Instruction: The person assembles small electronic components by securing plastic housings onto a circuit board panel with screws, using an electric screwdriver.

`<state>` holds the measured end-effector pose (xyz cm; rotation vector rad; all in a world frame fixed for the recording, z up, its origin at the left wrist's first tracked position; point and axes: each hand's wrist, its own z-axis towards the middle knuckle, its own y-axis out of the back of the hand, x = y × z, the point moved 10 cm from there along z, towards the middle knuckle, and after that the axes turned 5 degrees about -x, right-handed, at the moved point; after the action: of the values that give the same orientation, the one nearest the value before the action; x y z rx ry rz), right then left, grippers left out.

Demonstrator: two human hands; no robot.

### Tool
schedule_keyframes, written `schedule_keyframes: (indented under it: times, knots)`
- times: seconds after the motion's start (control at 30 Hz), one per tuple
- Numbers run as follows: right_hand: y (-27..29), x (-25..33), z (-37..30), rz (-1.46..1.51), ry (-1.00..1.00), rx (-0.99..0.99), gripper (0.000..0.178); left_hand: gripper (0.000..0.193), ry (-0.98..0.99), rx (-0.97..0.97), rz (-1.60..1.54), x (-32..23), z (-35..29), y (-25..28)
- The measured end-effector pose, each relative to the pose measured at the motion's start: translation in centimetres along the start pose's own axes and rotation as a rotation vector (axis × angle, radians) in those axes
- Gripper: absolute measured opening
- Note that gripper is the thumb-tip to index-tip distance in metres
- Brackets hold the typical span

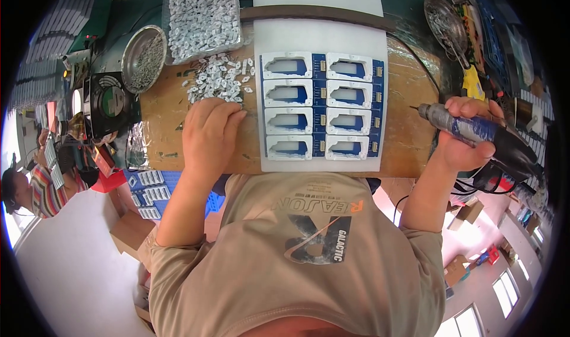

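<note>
My right hand (466, 150) grips an electric screwdriver (460, 123), its grey nose and thin bit pointing left above the table's right side. At the near edge of a loose pile of small white plastic pieces (217, 76), my left hand (209, 132) rests with its fingers bent and together. Whatever lies under those fingertips is hidden. Between my hands a blue circuit board panel (319, 105) lies on a white foam sheet (323, 37). Two columns of white plastic frames (288, 94) sit on the panel, each with an open window.
A clear bag (202, 19) of white pieces stands behind the pile, beside a metal bowl (144, 59) of small screws. A dark bar (320, 13) crosses the foam. At far right are another metal bowl (445, 25) and tools. A person (44, 183) sits at far left.
</note>
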<state>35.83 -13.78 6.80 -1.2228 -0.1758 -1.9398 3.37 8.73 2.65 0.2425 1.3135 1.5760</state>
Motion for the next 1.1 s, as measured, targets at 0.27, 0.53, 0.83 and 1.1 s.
schedule_keyframes:
  times: [0.27, 0.53, 0.83, 1.1]
  knots:
    - [0.1, -0.2, 0.1, -0.046, -0.013, 0.058, 0.077, 0.009, 0.071, 0.045, 0.029, 0.5, 0.2, -0.5]
    - [0.5, -0.5, -0.3, -0.019, -0.053, -0.143, 0.088, 0.006, 0.062, 0.077, 0.074, 0.3, -0.2, -0.7]
    - [0.8, -0.2, -0.2, -0.184, -0.083, -0.154, 0.080, 0.011, 0.012, 0.093, 0.085, -0.7, 1.0, -0.2]
    - [-1.1, -0.3, 1.6, -0.184, -0.117, -0.163, 0.080, 0.014, -0.206, 0.028, -0.028, -6.7, 6.3, -0.5]
